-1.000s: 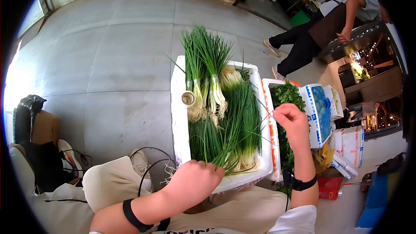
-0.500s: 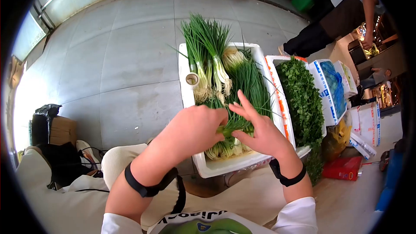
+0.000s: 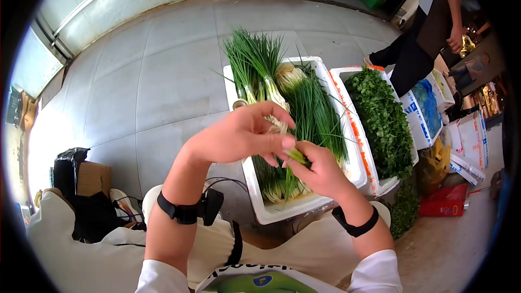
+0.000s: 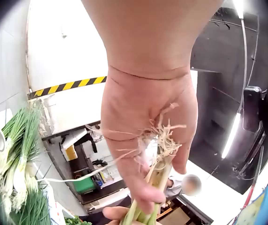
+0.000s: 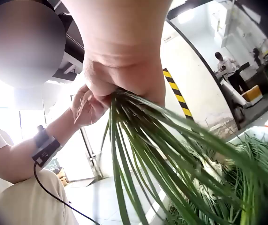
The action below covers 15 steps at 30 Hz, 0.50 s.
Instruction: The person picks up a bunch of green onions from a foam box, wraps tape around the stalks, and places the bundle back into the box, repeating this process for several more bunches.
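Note:
Above a white foam box (image 3: 251, 180) full of green onions (image 3: 317, 114), both hands hold one small bunch of green onions (image 3: 294, 157). My left hand (image 3: 244, 135) pinches its white root end; the left wrist view shows the stringy roots (image 4: 163, 140) against the palm of that left hand (image 4: 148, 112). Just below and to the right, my right hand (image 3: 321, 172) grips the bunch's green stalks. In the right wrist view the leaves (image 5: 143, 159) fan downward out of the right hand (image 5: 124, 79). More bundles with white bulbs (image 3: 260, 70) lie across the box's far end.
A second foam box (image 3: 374, 187) of leafy greens (image 3: 380, 116) stands right of the first. Blue-printed packages (image 3: 426, 106) and a red item (image 3: 446, 201) lie further right. A person (image 3: 429, 38) stands at the top right. A black bag and a cardboard box (image 3: 81, 176) sit left, on grey tiled floor.
The right hand came from the leafy greens to the green onions. Both hands then lifted a small bunch up out of the box, the left now at its root end.

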Each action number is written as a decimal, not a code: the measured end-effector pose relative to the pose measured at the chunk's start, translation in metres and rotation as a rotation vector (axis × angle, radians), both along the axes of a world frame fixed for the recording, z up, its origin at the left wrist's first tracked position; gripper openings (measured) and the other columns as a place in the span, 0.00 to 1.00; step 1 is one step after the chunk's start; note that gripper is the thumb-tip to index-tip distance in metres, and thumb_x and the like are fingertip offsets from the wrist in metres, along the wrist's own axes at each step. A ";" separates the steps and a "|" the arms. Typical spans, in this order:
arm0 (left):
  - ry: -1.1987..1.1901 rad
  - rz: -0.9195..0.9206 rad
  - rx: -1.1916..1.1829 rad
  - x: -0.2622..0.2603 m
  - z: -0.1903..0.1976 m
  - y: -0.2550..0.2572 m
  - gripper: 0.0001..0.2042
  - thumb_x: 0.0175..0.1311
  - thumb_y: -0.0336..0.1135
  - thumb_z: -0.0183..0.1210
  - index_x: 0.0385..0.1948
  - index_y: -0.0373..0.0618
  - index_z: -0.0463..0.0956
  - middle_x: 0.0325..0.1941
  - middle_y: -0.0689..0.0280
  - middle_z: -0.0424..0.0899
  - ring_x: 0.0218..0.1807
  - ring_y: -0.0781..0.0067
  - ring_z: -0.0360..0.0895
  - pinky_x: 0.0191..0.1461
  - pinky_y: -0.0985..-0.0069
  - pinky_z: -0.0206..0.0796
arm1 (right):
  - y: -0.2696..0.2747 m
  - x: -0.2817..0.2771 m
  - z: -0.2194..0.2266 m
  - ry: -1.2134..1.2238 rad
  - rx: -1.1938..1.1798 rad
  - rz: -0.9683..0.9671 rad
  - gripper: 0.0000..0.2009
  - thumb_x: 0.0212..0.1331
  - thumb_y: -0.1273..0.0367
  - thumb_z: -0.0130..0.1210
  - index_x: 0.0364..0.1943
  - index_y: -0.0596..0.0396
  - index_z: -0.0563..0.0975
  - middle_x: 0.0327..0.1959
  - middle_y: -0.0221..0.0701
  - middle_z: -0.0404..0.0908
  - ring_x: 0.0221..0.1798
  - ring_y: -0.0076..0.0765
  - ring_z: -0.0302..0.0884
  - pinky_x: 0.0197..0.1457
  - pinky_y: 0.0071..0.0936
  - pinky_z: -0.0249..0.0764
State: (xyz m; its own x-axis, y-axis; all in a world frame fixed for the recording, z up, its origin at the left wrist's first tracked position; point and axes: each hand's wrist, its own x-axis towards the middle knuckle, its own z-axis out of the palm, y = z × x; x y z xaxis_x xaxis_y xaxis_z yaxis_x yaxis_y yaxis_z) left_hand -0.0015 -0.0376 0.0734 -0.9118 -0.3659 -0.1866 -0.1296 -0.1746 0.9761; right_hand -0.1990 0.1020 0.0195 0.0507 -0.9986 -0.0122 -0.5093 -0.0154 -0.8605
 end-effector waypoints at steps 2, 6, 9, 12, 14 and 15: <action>0.191 0.132 0.124 -0.006 -0.008 -0.003 0.22 0.76 0.48 0.52 0.58 0.38 0.66 0.54 0.50 0.82 0.45 0.60 0.86 0.42 0.72 0.77 | -0.002 0.001 -0.004 -0.134 -0.004 -0.068 0.15 0.66 0.69 0.57 0.53 0.61 0.77 0.40 0.37 0.83 0.41 0.37 0.81 0.49 0.31 0.75; 0.154 0.552 0.287 -0.022 -0.036 -0.016 0.26 0.77 0.55 0.43 0.59 0.40 0.69 0.55 0.54 0.82 0.46 0.62 0.83 0.51 0.69 0.74 | -0.003 -0.008 -0.007 -0.381 0.006 -0.201 0.10 0.73 0.68 0.46 0.49 0.59 0.76 0.48 0.34 0.81 0.53 0.29 0.75 0.63 0.31 0.66; 0.054 0.520 -0.094 -0.037 -0.071 -0.004 0.24 0.78 0.52 0.42 0.60 0.40 0.72 0.56 0.60 0.81 0.54 0.65 0.80 0.58 0.67 0.70 | -0.008 -0.017 -0.008 -0.557 -0.058 -0.223 0.11 0.72 0.67 0.42 0.46 0.57 0.75 0.59 0.40 0.76 0.66 0.38 0.67 0.75 0.38 0.53; 0.147 0.349 0.169 -0.046 -0.073 0.011 0.27 0.78 0.53 0.38 0.67 0.42 0.67 0.64 0.56 0.77 0.66 0.61 0.73 0.70 0.62 0.60 | -0.009 -0.021 -0.008 -0.718 -0.107 -0.207 0.11 0.74 0.66 0.43 0.47 0.57 0.75 0.60 0.33 0.75 0.63 0.28 0.65 0.72 0.30 0.54; 0.208 0.287 0.300 -0.046 -0.070 0.012 0.29 0.78 0.55 0.37 0.70 0.43 0.63 0.66 0.52 0.75 0.69 0.57 0.71 0.72 0.60 0.59 | -0.008 -0.024 -0.007 -0.691 -0.121 -0.249 0.11 0.74 0.66 0.43 0.47 0.57 0.75 0.59 0.33 0.76 0.61 0.27 0.66 0.71 0.30 0.55; 0.278 0.300 0.409 -0.046 -0.065 0.012 0.31 0.77 0.57 0.37 0.72 0.44 0.59 0.68 0.49 0.72 0.70 0.53 0.69 0.74 0.57 0.57 | -0.008 -0.024 -0.005 -0.658 -0.136 -0.288 0.11 0.73 0.66 0.44 0.47 0.56 0.75 0.59 0.33 0.76 0.60 0.27 0.67 0.69 0.30 0.56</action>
State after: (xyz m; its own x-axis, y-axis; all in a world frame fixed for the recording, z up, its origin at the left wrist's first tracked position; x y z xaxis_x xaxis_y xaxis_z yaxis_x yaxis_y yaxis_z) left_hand -0.0474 -0.0261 0.0084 -0.8139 -0.5649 -0.1357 0.2354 -0.5341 0.8120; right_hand -0.2235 0.0944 0.0149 -0.2603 -0.9639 0.0554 0.1127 -0.0873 -0.9898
